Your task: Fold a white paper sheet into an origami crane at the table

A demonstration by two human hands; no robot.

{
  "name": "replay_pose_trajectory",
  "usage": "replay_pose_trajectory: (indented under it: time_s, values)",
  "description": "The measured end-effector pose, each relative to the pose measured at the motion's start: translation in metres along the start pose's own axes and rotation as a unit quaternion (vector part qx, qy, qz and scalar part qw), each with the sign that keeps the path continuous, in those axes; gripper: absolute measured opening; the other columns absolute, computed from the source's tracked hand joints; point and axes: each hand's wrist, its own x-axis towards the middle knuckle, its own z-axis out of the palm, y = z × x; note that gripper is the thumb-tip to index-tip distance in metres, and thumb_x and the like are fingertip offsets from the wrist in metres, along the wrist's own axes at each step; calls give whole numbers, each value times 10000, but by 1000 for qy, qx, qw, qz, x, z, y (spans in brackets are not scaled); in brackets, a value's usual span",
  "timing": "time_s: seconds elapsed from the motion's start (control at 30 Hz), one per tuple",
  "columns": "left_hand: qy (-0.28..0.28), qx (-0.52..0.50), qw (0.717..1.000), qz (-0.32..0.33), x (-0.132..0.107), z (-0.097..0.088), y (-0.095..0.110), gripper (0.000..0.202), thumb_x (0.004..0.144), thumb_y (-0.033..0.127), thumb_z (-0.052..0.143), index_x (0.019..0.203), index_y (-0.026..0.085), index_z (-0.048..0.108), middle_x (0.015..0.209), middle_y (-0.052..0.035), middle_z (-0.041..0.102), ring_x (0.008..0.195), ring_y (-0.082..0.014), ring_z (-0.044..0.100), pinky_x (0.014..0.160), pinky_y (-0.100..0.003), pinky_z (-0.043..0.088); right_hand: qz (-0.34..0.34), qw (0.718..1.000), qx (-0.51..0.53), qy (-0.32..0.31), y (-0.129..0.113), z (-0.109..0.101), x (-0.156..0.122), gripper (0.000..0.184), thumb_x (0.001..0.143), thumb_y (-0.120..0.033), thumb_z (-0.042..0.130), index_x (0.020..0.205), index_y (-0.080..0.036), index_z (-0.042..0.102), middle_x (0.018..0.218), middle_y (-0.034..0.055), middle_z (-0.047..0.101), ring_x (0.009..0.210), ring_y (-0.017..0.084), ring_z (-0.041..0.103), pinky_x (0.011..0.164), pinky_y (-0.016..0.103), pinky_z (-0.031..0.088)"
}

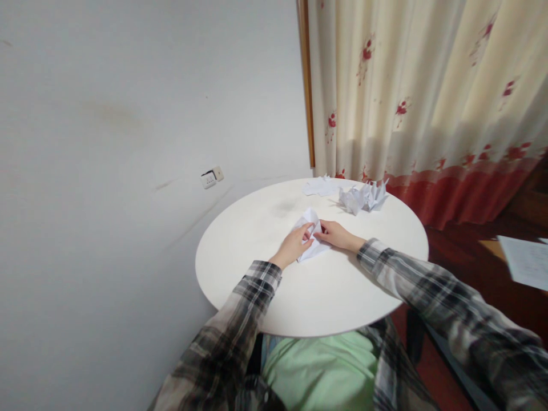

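Observation:
A piece of folded white paper lies on the round white table, its upper end coming to a point and its lower edge spread toward me. My left hand is on the paper's left side, fingers curled and closed on it. From the right, my right hand pinches the paper's right edge between thumb and fingers. Both sets of fingertips are close together near the middle of the sheet. The exact folds under the fingers are hidden.
Several folded white paper shapes with pointed tips stand at the table's back right. Beside them lie flat white papers. A wall with a socket runs along the left; a curtain hangs behind. Papers lie at far right.

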Motion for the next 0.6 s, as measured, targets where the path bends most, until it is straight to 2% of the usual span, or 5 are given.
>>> replay_pose_trajectory:
  time_s: [0.27, 0.6]
  values:
    - [-3, 3, 1000, 6, 0, -1, 0, 451, 754, 230, 480, 1194, 176, 402, 840, -20, 560, 744, -118, 498, 757, -263, 406, 24, 999, -23, 2, 0, 1, 0, 238, 757, -301, 487, 911, -121, 514, 720, 42, 583, 589, 105, 477, 553, 196, 328]
    - [0, 10, 1000, 12, 0, 0, -2, 460, 750, 230, 480, 1198, 168, 395, 836, -20, 559, 734, -118, 493, 745, -260, 407, 7, 1000, -2, -2, -3, -2, -2, 240, 755, -270, 477, 910, -107, 562, 753, 50, 600, 630, 114, 484, 604, 209, 350]
